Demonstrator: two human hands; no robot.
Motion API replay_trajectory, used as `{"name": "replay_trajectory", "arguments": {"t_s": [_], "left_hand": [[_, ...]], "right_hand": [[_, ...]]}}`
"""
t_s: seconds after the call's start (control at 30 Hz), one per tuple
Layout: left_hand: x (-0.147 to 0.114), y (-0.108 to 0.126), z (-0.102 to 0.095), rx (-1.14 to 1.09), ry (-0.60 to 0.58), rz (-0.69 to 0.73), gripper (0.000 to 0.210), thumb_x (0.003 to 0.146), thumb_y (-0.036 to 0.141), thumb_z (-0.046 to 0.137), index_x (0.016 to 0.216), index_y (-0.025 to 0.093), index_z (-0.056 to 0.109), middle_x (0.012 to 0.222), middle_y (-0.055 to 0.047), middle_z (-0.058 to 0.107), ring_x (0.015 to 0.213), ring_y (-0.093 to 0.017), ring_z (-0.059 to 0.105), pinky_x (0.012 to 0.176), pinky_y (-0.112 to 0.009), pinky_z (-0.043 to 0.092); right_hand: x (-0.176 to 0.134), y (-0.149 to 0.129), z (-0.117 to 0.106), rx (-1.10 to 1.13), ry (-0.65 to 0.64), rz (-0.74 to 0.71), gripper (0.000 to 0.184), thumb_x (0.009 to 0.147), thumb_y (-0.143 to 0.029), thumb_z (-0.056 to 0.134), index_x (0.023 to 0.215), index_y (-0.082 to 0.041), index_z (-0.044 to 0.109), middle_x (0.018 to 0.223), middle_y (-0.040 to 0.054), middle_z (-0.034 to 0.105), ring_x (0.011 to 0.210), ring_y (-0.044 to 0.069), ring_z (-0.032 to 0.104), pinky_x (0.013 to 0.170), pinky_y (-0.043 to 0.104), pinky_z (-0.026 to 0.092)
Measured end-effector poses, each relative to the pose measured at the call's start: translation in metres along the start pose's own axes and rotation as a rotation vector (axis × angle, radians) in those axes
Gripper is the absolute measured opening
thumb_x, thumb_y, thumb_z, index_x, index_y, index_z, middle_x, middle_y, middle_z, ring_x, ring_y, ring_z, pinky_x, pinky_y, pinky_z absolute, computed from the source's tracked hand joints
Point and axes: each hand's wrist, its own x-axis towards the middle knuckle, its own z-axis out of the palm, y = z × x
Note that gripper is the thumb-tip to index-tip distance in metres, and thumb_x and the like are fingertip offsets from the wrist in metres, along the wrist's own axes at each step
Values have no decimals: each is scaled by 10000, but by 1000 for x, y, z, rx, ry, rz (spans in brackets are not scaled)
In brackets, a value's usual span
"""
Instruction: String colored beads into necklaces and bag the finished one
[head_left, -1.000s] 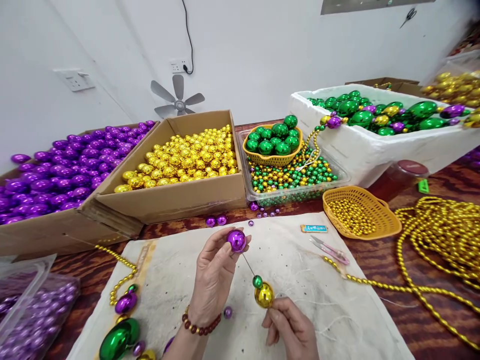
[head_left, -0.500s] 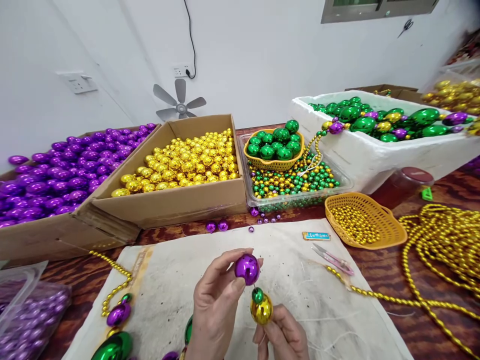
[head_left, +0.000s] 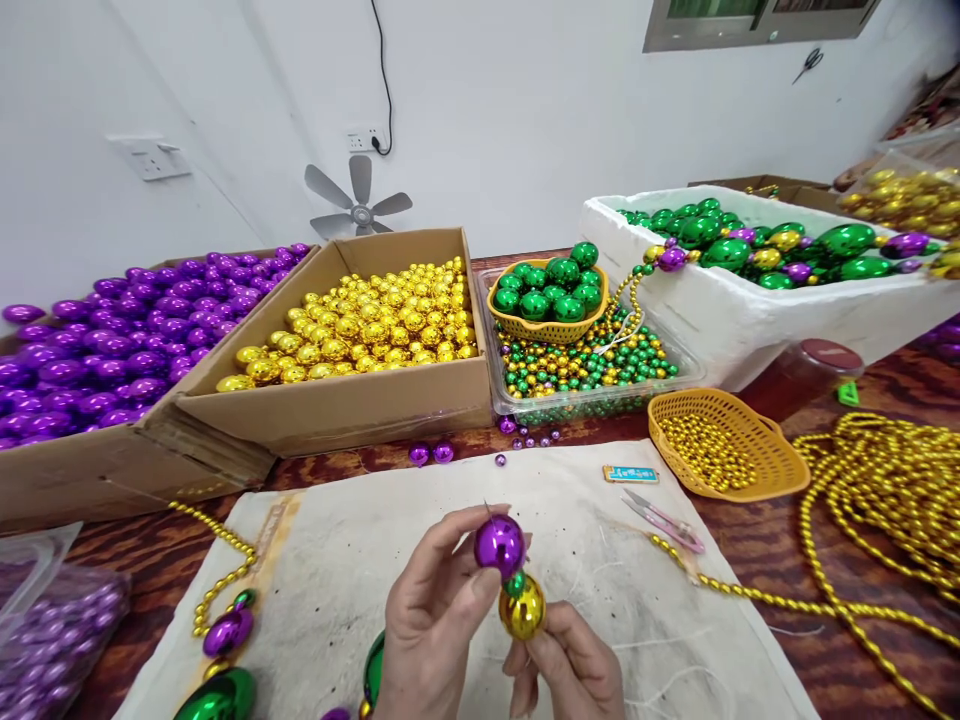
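Note:
My left hand [head_left: 439, 610] pinches a shiny purple ball [head_left: 500, 544] between thumb and fingers. A thin needle [head_left: 487, 511] pokes out of the ball's top. Right beneath it sit a small green bead [head_left: 515, 582] and a gold ball [head_left: 522, 608], all in one line. The fingers of my right hand [head_left: 566, 660] are closed at the lower side of the gold ball; the needle's lower end is hidden there. At the lower left, a strand with a purple bead [head_left: 228, 632] and a large green bead [head_left: 217, 695] lies on the cloth [head_left: 337, 560].
Behind the cloth stand cardboard boxes of purple balls [head_left: 127, 340] and gold balls [head_left: 360, 320], a clear tray [head_left: 592, 403] of small beads, and a white foam box [head_left: 705, 310]. Scissors [head_left: 664, 520], a yellow basket [head_left: 780, 465] and gold bead strands [head_left: 885, 500] lie right.
The purple ball has come down onto the small green bead, closing the gap between them. The needle tip now shows above the purple ball.

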Motion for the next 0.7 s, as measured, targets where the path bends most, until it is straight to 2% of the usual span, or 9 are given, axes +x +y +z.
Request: {"name": "replay_trajectory", "arguments": {"t_s": [0.17,0.3,0.4,0.53,0.63,0.7], "left_hand": [[12,-5,-2,-133,80,-140,314,840,265,665,1150,259,616,1080,-68,646,894,-225,681,702,-280,543],[17,-13,-4,-133,21,-179,311,879,261,617,1189,266,585,1135,-59,619,955,-216,656,813,-311,518],[14,-20,-6,-25,-42,-203,314,879,277,618,1191,248,593,1157,-71,619,1021,-228,625,877,-325,487],[16,-23,-9,126,-149,-181,314,898,372,576,1171,223,610,1181,-100,629,1040,-245,603,914,-347,460],[40,-13,0,241,-224,-151,378,941,461,453,1178,212,611,1236,-122,607,1005,-251,613,912,-383,462],[71,-3,16,447,-254,-9,352,950,438,444,1159,216,619,1189,-112,622,992,-242,611,904,-367,455]], "right_hand": [[2,-6,0,-18,-71,-10,246,844,-402,681,835,-156,698,731,71,721,444,111,625,446,199,395],[6,0,-7,4,1,17,266,793,-406,738,760,-151,669,649,45,705,399,99,601,425,184,380],[9,7,-12,26,75,32,318,778,-436,747,707,-145,639,596,25,677,390,87,584,419,170,371],[12,12,-19,75,59,32,358,773,-472,738,706,-136,632,580,19,659,365,68,546,397,158,333],[15,8,-29,129,74,47,373,762,-486,744,708,-140,615,560,2,633,355,57,509,387,155,301],[17,3,-37,146,87,44,371,766,-487,742,714,-144,611,567,-4,625,355,49,489,385,152,285]]}}
